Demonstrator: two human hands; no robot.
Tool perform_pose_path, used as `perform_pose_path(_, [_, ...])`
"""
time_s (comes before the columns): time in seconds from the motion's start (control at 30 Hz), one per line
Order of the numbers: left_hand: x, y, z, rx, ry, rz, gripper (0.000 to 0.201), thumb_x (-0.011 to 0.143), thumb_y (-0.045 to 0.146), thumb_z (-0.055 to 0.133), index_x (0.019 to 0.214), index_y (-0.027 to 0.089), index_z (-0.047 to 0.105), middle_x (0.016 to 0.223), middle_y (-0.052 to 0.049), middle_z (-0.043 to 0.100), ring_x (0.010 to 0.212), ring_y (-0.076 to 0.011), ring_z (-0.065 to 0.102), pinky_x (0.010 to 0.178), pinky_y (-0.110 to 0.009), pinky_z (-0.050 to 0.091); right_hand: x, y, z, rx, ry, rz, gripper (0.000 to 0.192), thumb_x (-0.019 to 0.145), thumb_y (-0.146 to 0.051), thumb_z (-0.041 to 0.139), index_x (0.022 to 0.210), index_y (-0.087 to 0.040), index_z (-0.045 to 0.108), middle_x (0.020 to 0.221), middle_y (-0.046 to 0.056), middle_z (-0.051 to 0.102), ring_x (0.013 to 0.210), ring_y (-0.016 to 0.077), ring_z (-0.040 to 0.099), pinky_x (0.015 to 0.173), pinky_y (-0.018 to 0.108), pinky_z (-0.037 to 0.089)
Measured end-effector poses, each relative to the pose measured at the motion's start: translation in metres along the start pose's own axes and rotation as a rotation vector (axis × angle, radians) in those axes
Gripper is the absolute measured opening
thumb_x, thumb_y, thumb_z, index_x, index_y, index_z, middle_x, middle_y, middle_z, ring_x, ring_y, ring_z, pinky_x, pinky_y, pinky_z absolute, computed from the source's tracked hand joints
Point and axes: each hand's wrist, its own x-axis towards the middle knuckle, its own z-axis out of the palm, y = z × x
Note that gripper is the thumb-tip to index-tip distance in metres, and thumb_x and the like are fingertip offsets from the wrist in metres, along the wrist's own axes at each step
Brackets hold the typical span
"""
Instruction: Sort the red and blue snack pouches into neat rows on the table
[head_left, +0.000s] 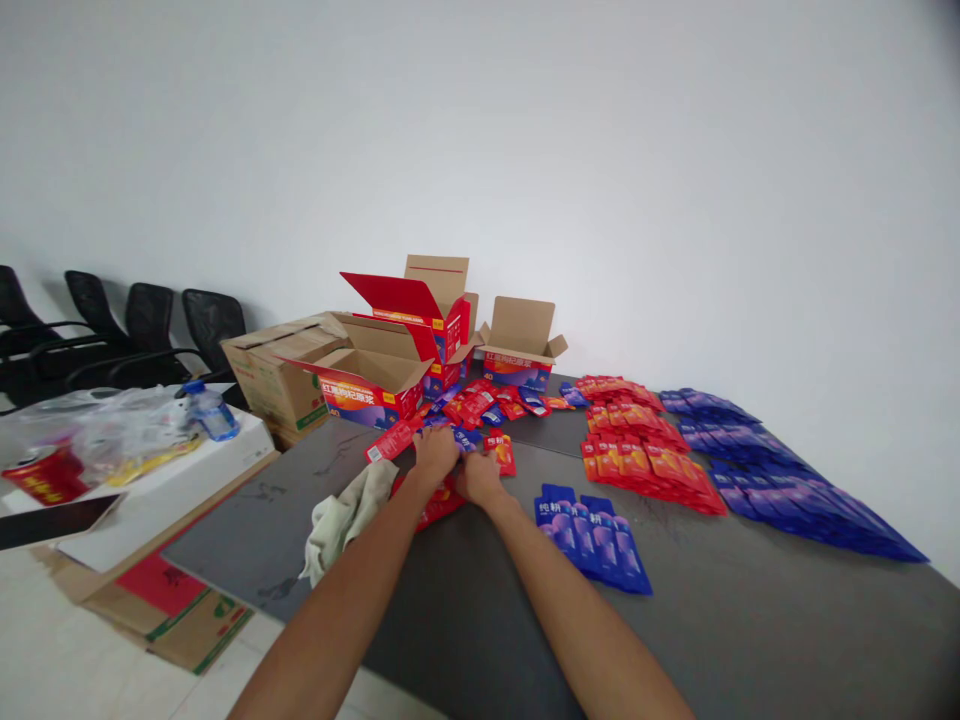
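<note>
Both hands down in loose pouches, left-middle part of the grey bench [517, 600]. Left hand [436, 452] is at a blue pouch [466, 440], fingers bent; can't tell if it's grasping it, fingertips blocked. Right hand [478, 478] just beside it, fingers curled inward among the pouches; grip also can't tell. Red pouches [439, 507] under and between the wrists, one red pouch with a barcode [391, 441] left of the left hand, an orange-red pouch [502, 454] just right of the right hand.

Mixed pouch heap [480, 400] beyond the hands, toward the far edge. Open printed box [367, 400] at the far left corner, stacked red boxes [450, 330] behind it, another open box [517, 370] at the far edge. Rows of red pouches [649, 465] and rows of blue pouches [780, 475] run from the far edge along the right part. Small blue stack [592, 537] right of the right forearm, toward the near edge. Crumpled cloth [349, 515] by the left forearm, toward the near left corner. Taped carton [274, 370] beyond the left edge.
</note>
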Motion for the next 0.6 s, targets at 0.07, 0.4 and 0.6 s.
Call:
perform_pose_path(0.07, [-0.004,0.005,0.000,-0.017,-0.015,0.012,0.029,0.087,0.025,0.052,0.110,0.013,0.065,0.113,-0.018,0.066,0.113,-0.0332,0.057,0.096,-0.048,0.039,-0.004,0.001,-0.001,0.018,0.035,0.031,0.034,0.079,-0.020,0.058,0.112,-0.015,0.066,0.110,0.016,0.067,0.115,0.0327,0.055,0.091,0.040,0.043])
perform_pose_path(0.4, [-0.010,0.012,-0.010,-0.380,0.017,-0.047,0.031,0.076,0.017,0.065,0.107,0.015,0.062,0.109,-0.012,0.068,0.101,-0.0210,0.063,0.085,-0.028,0.045,-0.013,0.010,-0.005,0.116,0.103,0.037,0.034,0.078,-0.019,0.060,0.112,-0.016,0.066,0.108,0.013,0.068,0.111,0.0300,0.057,0.089,0.036,0.044])
perform_pose_path(0.6, [-0.021,0.010,-0.019,-0.555,0.184,-0.130,0.027,0.074,0.013,0.064,0.101,0.017,0.062,0.102,-0.008,0.069,0.094,-0.0200,0.064,0.084,-0.029,0.046,-0.025,0.016,-0.019,0.211,0.231,-0.049,0.037,0.085,-0.018,0.053,0.121,-0.018,0.060,0.123,0.011,0.063,0.116,0.0261,0.056,0.098,0.037,0.040])
